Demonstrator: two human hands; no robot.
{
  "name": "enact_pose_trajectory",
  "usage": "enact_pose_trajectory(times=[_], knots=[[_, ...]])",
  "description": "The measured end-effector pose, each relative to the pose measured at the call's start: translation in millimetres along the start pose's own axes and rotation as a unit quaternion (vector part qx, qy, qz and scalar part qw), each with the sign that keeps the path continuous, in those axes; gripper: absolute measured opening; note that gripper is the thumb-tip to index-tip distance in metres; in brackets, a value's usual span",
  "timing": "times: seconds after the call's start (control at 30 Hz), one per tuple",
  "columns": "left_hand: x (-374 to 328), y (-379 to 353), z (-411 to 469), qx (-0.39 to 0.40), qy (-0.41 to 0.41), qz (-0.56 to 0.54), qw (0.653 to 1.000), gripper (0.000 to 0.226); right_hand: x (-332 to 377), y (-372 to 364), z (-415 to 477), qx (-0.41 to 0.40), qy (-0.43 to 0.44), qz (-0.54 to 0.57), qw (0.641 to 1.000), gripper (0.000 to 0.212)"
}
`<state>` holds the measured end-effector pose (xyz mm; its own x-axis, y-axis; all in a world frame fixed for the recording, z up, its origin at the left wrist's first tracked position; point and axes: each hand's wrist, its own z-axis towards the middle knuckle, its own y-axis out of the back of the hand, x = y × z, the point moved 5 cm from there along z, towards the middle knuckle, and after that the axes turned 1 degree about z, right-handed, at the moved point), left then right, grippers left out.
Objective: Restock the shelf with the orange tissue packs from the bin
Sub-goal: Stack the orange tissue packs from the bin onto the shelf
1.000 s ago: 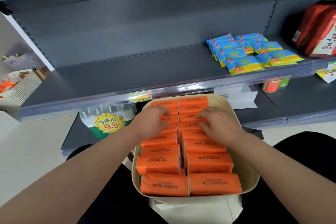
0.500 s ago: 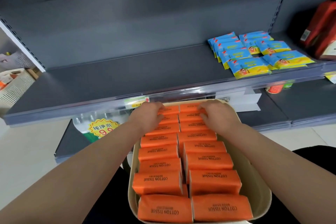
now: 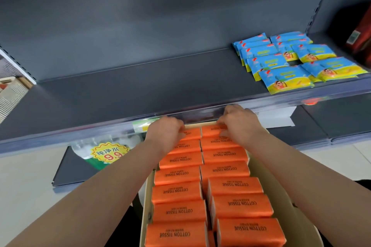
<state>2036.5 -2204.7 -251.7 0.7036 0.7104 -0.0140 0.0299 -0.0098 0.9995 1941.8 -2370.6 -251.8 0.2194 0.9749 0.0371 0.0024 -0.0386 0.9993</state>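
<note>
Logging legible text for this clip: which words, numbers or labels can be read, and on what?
"COTTON TISSUE": upside down on the orange tissue packs.
"纯净水", "9.9": yellow sticker on bottled water.
Blue-yellow packets, shelf price tag: too blurred to read.

**Other goods in view**

A cluster of blue and yellow packets [image 3: 285,79] lies flat in overlapping rows at the upper right, several printed with a cartoon figure. Just right of them, a red package [image 3: 361,40] is cut off by the frame edge. At the lower left, shrink-wrapped water bottles [image 3: 88,147] carry a yellow starburst sticker [image 3: 109,152] reading 9.9. A white slatted basket [image 3: 10,96] shows at the far left, above pale floor [image 3: 24,176]. A white folded card [image 3: 277,118] sits below the packets.
</note>
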Motion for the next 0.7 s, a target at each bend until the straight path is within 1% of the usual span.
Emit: enact_pose_trajectory(times=[0.13,0.27,0.5,0.6,0.7], knots=[[0,-2,3,-0.006,-0.005,-0.019,1.000,0.023,1,1,1,-0.017,0.001,0.004,1.000,0.032],[-1,-7,-3,-0.016,-0.001,-0.032,0.999,0.024,1,-4,-1,-0.013,0.007,0.009,1.000,0.032],[-6,-9,-12,-0.030,-0.006,-0.043,0.999,0.021,1,-7,-9,-0.053,0.019,0.008,0.998,0.027],[-5,-5,-15,-0.042,-0.008,-0.046,0.998,0.020,2,6,-9,-0.106,0.021,0.023,0.994,0.023],[1,-3,-21,-0.060,-0.002,-0.041,0.997,0.019,4,29,-18,-0.195,0.034,0.051,0.979,0.010]])
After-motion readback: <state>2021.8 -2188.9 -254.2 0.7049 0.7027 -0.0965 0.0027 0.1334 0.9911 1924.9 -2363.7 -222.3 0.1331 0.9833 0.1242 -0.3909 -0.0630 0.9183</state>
